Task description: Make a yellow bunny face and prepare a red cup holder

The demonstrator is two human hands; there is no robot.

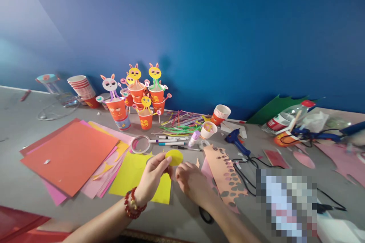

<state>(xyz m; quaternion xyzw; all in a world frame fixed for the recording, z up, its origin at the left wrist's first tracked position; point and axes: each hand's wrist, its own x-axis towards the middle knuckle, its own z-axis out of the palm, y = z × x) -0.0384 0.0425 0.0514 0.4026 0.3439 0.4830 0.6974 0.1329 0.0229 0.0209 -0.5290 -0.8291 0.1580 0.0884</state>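
Note:
A round yellow paper disc [174, 157] is pinched between the thumb and fingers of my left hand [155, 174], which wears red beaded bracelets on its wrist. Just right of the disc is my right hand [191, 182], its fingers curled closed; whatever they may hold is hidden. Beneath my left hand lies a sheet of yellow paper [125, 178] with a cut top edge. By my right forearm a black loop [205, 215] shows on the table, partly covered. Orange paper full of cut-out holes [218, 167] lies right of my right hand.
Red cups with paper bunny faces [146, 119] stand at the back. Coloured sheets [71, 155] are stacked at left. Pens [173, 144], a tape roll [140, 144] and a glue stick [194, 138] lie ahead. A blue glue gun [238, 140] and its cable are at right.

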